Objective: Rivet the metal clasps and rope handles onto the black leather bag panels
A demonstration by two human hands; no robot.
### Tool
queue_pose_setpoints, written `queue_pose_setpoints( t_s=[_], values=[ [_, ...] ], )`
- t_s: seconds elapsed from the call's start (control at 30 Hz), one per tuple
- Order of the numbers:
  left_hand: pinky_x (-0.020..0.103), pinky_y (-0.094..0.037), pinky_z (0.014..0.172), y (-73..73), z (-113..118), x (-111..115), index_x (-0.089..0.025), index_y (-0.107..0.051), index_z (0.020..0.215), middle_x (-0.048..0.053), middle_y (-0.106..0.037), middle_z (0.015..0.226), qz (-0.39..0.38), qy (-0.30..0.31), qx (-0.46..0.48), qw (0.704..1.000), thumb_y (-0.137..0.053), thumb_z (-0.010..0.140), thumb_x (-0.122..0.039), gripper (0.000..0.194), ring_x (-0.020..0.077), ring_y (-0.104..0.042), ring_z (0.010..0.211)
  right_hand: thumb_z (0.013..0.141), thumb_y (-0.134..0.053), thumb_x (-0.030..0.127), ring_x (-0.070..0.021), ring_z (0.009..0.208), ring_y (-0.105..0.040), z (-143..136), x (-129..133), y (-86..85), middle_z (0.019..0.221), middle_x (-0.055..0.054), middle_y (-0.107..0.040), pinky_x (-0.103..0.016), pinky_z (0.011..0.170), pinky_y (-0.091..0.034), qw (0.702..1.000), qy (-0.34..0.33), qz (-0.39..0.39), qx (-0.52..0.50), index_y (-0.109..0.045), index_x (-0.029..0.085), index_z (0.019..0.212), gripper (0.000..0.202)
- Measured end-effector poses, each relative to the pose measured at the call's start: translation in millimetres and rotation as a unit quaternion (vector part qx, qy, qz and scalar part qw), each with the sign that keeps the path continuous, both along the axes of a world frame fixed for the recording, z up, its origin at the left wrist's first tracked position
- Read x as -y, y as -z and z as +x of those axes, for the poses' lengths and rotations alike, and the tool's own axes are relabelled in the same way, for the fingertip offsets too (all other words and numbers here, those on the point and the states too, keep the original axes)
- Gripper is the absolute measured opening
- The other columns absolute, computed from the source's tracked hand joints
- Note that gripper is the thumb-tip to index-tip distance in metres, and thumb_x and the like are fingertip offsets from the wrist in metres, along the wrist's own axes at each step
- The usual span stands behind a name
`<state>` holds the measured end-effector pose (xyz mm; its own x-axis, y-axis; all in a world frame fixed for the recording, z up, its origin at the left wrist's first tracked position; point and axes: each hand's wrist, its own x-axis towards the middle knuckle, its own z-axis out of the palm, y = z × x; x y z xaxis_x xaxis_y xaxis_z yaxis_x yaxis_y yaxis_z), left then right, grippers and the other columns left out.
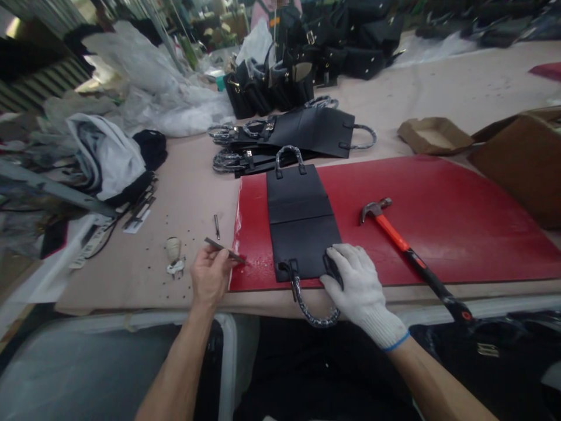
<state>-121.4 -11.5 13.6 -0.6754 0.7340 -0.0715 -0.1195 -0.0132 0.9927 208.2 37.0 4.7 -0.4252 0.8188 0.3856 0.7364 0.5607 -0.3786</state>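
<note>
My bare left hand (211,273) pinches a thin metal rod (232,254), whose tip points right over the red mat (460,222). My right hand (357,286), in a white glove with a blue cuff edge, is closed at the lower right corner of a flat black leather panel (300,213), on a small dark piece I cannot make out. The panel lies on the mat, with a wrapped handle (289,153) at its far end and another wrapped handle (313,318) hanging over the near table edge. A claw hammer (401,242) with a red and black grip lies right of it.
Behind the mat lie more black panels (302,131) with handles, and black bags (267,88) stand farther back. A short metal punch (217,226) and small tool (174,257) lie left. A cardboard tray (435,134) and brown box (521,164) sit right. Plastic wrap (162,93) is heaped behind.
</note>
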Motion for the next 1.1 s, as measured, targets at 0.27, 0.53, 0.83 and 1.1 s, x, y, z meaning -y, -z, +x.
queue_pose_setpoints(
  t_s=[0.27,0.53,0.83,1.1],
  values=[
    [0.034,-0.067,0.084,11.2,42.3,8.9,-0.015,-0.068,0.102,0.007,-0.079,0.092,-0.019,0.070,-0.155,0.985,-0.080,0.081,-0.039,0.035,0.0211,-0.080,0.084,0.090,-0.064,0.035,-0.0385,0.128,-0.056,0.1,1.3,-0.3,0.137,-0.019,-0.062,-0.065,0.117,-0.037,1.000,0.001,-0.009,0.003,-0.059,0.014,0.134,0.049],
    [0.034,-0.067,0.084,13.4,37.0,16.4,-0.015,-0.071,0.093,0.007,-0.079,0.093,-0.044,0.101,-0.191,0.975,-0.079,0.084,-0.038,0.025,0.0204,-0.079,0.083,0.091,-0.062,0.036,-0.0385,0.129,-0.055,-0.1,0.9,-0.3,0.137,-0.018,-0.062,-0.064,0.117,-0.037,1.000,0.006,-0.018,0.002,-0.059,0.016,0.134,0.048],
    [0.038,-0.065,0.089,5.1,53.9,-3.6,-0.018,-0.067,0.108,0.006,-0.078,0.096,-0.025,0.110,-0.195,0.974,-0.071,0.092,-0.035,0.023,0.0208,-0.079,0.090,0.091,-0.062,0.035,-0.0391,0.130,-0.056,-0.4,1.2,-2.7,0.137,-0.017,-0.062,-0.065,0.118,-0.037,1.000,0.003,-0.019,-0.006,-0.058,0.018,0.136,0.047],
    [0.036,-0.064,0.092,-9.0,32.3,-3.9,-0.019,-0.079,0.094,0.007,-0.081,0.097,-0.097,0.223,-0.269,0.932,-0.076,0.087,-0.032,0.015,0.0228,-0.078,0.092,0.090,-0.063,0.035,-0.0399,0.129,-0.055,-1.2,0.2,-3.3,0.136,-0.017,-0.063,-0.066,0.118,-0.036,0.999,0.006,-0.032,-0.007,-0.059,0.017,0.136,0.049]
  ],
)
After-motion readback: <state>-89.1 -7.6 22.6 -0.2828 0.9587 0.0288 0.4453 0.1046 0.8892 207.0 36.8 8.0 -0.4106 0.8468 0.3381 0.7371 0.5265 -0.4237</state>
